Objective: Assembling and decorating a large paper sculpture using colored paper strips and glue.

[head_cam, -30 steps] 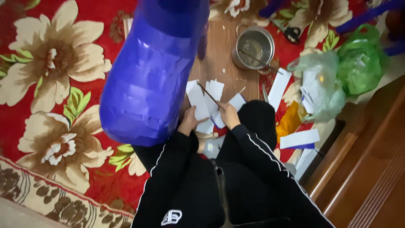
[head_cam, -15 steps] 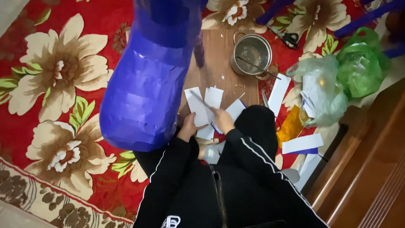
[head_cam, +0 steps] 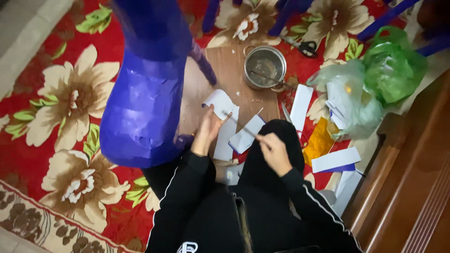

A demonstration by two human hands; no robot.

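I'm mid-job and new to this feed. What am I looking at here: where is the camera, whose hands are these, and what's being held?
The camera sits on the person's head and looks down at their lap and the floor. The left hand holds a curled white paper strip. The right hand pinches a thin stick that points towards that strip. A large blue paper-covered shape stands at the left. On the flowered red carpet lie more white strips, a metal pot, scissors, a gold sheet and green plastic bags.
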